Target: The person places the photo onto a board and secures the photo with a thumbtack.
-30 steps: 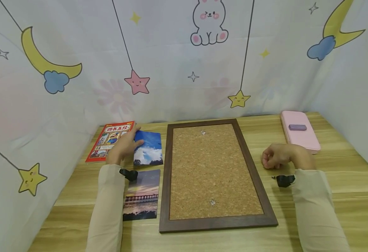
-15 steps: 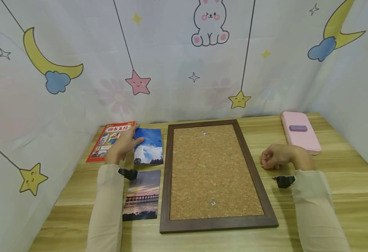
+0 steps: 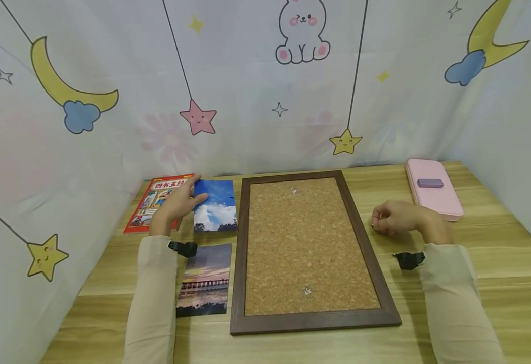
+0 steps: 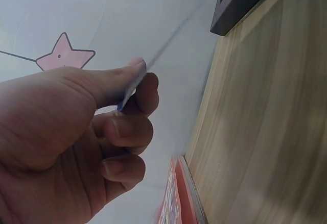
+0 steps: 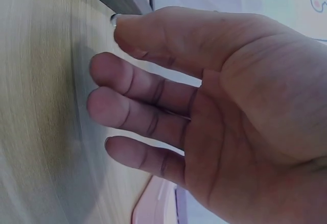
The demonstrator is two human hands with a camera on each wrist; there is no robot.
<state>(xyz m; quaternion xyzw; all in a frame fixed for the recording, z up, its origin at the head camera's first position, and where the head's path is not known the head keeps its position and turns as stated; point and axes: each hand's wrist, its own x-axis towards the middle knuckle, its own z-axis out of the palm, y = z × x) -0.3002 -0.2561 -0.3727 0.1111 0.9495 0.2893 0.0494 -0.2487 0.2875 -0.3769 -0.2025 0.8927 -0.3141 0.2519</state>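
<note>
My left hand (image 3: 176,203) pinches a photo of blue sky and clouds (image 3: 215,210) by its left edge, between thumb and fingers. In the left wrist view the photo (image 4: 134,87) is seen nearly edge-on, raised off the table. My right hand (image 3: 395,218) is just right of a cork board (image 3: 313,242) in a brown frame. Its thumb and index finger pinch a small, shiny, clear push pin (image 5: 113,19), mostly hidden; the other fingers are loosely bent. A sunset pier photo (image 3: 206,283) lies on the table below the left hand, partly behind that wrist's camera.
Two clear push pins stand in the cork, an upper pin (image 3: 293,190) and a lower pin (image 3: 307,291). A red book (image 3: 144,210) lies partly behind the left hand. At the back right is a pink case (image 3: 438,197). A printed curtain (image 3: 247,76) encloses the wooden table (image 3: 497,298).
My left hand has raised the sky photo slightly, shifting it away from me and a little right. The right hand has moved slightly left and away, toward the board's frame.
</note>
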